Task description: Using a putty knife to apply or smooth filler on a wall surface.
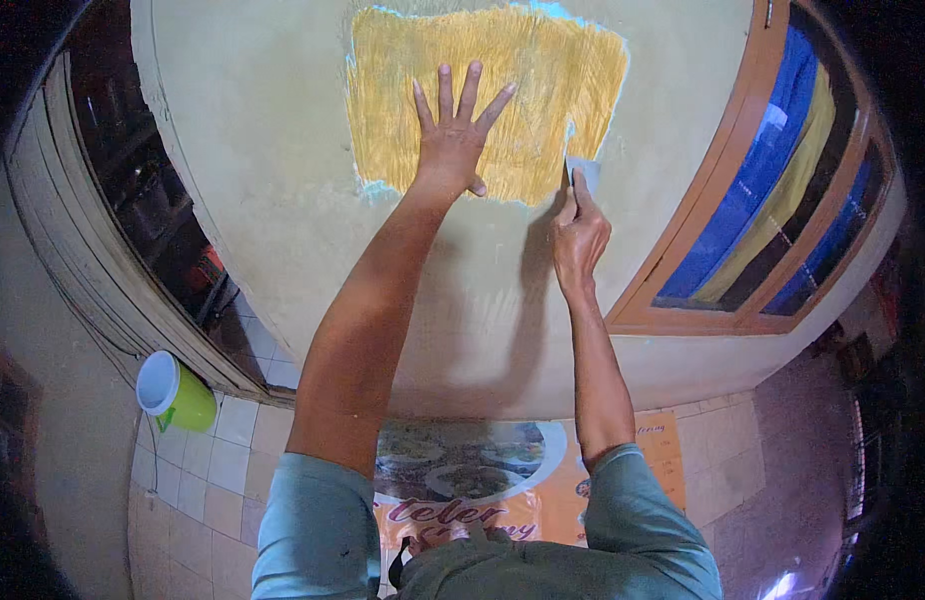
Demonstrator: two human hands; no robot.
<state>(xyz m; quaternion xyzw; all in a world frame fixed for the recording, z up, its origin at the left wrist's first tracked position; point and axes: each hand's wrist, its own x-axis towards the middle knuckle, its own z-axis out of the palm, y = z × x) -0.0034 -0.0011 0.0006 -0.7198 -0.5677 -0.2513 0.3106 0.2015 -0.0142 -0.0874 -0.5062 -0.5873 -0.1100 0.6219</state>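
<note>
A roughly square yellow patch [528, 90] with streaky brush-like marks and pale blue ragged edges covers part of the beige wall [273, 110]. My left hand [453, 140] lies flat on the patch's left half, fingers spread. In my right hand [581, 235] is a scraper [584, 172], its flat blade against the wall at the lower right of the patch. My index finger stretches along the tool. Just above the blade a pale blue spot [570, 130] shows within the yellow. Most of the scraper's handle is hidden in my fist.
To the right is a brown-framed window [673, 290] with blue and yellow cloth behind it. On the left stands a doorway [173, 200], and near it a green bucket [191, 400] on the tiled floor [218, 490]. A printed banner [558, 470] lies below me along the wall.
</note>
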